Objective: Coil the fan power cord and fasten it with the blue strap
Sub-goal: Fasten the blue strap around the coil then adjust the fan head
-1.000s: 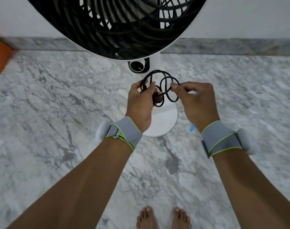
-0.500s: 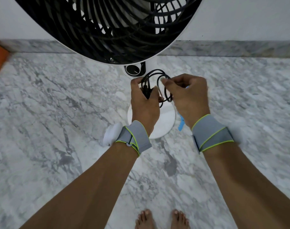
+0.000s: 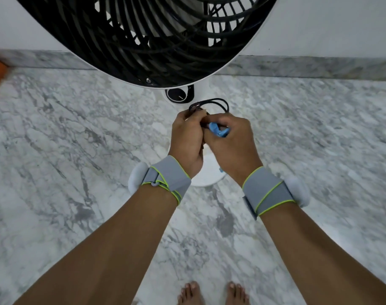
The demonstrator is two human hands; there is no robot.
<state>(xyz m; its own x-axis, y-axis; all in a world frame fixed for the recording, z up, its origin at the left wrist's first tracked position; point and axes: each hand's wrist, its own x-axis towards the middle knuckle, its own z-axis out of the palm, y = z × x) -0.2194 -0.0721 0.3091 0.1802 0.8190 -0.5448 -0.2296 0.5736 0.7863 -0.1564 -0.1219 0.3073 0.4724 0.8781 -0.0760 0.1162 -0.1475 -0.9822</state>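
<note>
Near the centre of the head view, two hands meet over one bundle of black cord and one blue strap. Both hands touch, knuckles together. The left hand (image 3: 186, 137) has its fingers curled round the gathered loops of the power cord (image 3: 212, 105). The right hand (image 3: 230, 139) pinches the blue strap (image 3: 219, 130) between thumb and curled fingers, the strap lying on top of that hand beside the left hand's fingertips. Several cord loops stick out past the fingers toward 12 o'clock, ending just short of the single black knob (image 3: 178, 96) on the fan's white post. How many loops there are I cannot tell. Each wrist wears one grey band edged in yellow-green, two in all.

One fan head (image 3: 148, 36) with a black grille fills the 12 o'clock area, its lower rim close above the cord. Its round white base (image 3: 207, 175) shows under the wrists. Marble floor (image 3: 66, 150) spreads open at 9 and 3 o'clock; a skirting edge and wall run behind the fan. Two bare feet show at 6 o'clock.
</note>
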